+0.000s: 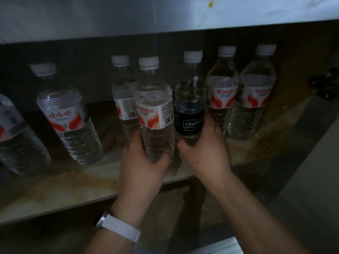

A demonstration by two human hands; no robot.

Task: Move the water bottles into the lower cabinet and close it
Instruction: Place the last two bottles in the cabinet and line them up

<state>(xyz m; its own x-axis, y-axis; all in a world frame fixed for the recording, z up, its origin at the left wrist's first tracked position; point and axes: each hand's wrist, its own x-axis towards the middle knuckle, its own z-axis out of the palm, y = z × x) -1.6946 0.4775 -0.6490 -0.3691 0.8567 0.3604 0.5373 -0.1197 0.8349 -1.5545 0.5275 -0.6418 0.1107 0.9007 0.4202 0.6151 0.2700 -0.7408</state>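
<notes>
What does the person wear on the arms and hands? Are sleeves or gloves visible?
No sleeves or gloves show; both forearms are bare. A white strap watch with a silvery case sits on the wrist of the left hand. The right hand and its wrist wear nothing visible.

White watch strap (pixel 120 230) w/ a silver case at its left end, lower centre. A white surface (pixel 128 13) runs across the top, w/ a small yellow spot (pixel 211 4) towards the right. Grey floor (pixel 311 171) on the right side; pale object (pixel 220 247) at the bottom edge, too blurred to tell.
</notes>
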